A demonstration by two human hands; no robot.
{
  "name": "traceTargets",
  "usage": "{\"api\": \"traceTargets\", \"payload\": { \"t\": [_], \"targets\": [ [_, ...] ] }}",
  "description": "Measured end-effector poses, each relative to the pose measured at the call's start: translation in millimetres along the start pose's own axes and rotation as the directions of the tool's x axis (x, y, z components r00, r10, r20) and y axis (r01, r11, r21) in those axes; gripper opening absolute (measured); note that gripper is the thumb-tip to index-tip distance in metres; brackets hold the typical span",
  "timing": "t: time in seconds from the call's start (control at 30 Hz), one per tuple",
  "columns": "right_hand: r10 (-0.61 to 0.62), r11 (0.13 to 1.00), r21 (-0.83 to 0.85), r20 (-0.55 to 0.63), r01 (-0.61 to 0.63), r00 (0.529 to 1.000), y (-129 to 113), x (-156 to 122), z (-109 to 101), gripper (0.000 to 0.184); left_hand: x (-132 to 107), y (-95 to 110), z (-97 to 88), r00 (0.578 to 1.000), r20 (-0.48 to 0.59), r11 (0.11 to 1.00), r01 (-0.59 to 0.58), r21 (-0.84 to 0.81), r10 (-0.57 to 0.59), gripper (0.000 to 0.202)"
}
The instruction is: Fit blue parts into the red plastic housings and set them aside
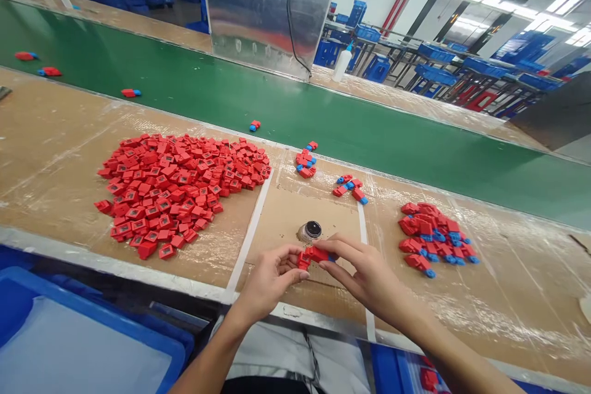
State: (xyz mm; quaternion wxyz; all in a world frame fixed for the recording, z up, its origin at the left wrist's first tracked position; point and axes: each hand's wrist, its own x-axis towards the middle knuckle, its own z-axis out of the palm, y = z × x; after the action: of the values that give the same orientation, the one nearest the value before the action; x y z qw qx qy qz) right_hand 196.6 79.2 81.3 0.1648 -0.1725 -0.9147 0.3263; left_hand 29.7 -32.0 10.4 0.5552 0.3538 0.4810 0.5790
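My left hand (265, 283) pinches a small red plastic block (303, 260) between thumb and fingers. Between the thumb and fingers of my right hand (367, 266) is a red piece with a blue end (317, 253). The two pieces meet or overlap in front of me; whether they are joined I cannot tell. Just beyond my fingertips stands a small round jar (313, 229) with a dark top. A big heap of hollow red blocks (170, 184) lies to the left. On the right is a smaller pile of red-and-blue pieces (429, 234).
Two small clusters of red-and-blue pieces (305, 163) (349, 188) lie past the jar. A green conveyor belt (392, 123) crosses behind, carrying a few such pieces. A blue bin (152, 335) stands below the table edge at left; a white bottle (341, 64) stands beyond the belt.
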Motion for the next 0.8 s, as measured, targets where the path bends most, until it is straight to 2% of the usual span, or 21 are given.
{"api": "traceTargets", "payload": {
  "t": [0.27,0.47,0.8],
  "targets": [
    [0.024,1.0,0.013,0.046,-0.024,0.999,2,-1,2,0.022,-1,-2,0.6,1.0,0.017,1.0,0.001,0.022,-0.001,0.03],
    [0.008,1.0,0.026,0.118,-0.011,0.993,3,-1,6,0.02,-2,3,-1.0,0.999,0.047,0.99,0.008,0.141,-0.015,0.026],
    [0.042,0.999,0.008,0.102,-0.043,0.994,-2,-11,22,0.021,-8,14,-2.7,0.996,0.08,0.941,0.0,0.339,-0.029,0.025]
  ]
}}
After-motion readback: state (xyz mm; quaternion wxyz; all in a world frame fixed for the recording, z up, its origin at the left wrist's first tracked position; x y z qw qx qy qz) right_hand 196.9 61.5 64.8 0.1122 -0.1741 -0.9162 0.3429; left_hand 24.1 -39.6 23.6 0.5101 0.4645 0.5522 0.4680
